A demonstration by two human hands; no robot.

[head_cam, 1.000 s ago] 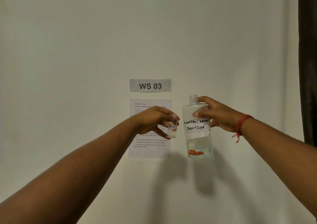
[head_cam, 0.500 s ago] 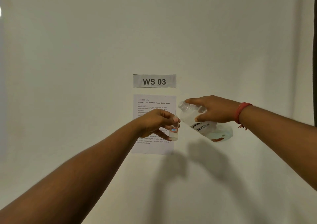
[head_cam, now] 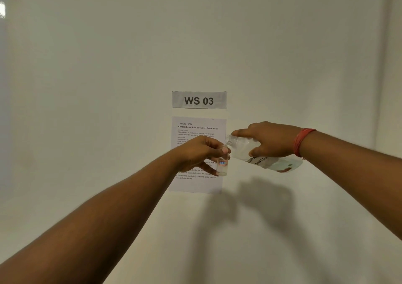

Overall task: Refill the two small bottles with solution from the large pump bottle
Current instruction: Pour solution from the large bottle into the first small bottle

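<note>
Holding the small bottle (head_cam: 222, 163) upright, the left hand (head_cam: 199, 153) pinches it near the neck between thumb and fingers; the bottle sits in front of the lower right part of the instruction sheet (head_cam: 196, 129), which serves as the landmark. Small bottle is clear, with a red-edged label on its side and a pale base; its top is partly hidden by the thumb, so whether it is open cannot be told.

Right of the sheet, the right hand (head_cam: 273, 139) is wrapped over the large bottle (head_cam: 264, 156), fingers closed around its upper body. Large bottle is tipped well over, close to lying flat, its uncapped threaded neck pointing toward the sheet and sitting just above and beside the top of the small bottle. Whether neck and small bottle touch cannot be told. Handwritten lettering on the large bottle reads "SOLUTION" in part; a reddish mark shows near its base, which points away from the sheet. No stream of liquid can be made out.

A red thread band (head_cam: 301, 141) circles the right wrist.

Above the sheet, a strip sign (head_cam: 199, 100) reads "WS 03". Both are stuck on a plain pale surface (head_cam: 108, 66). Shadows of the hands fall below and right of the sheet.
</note>
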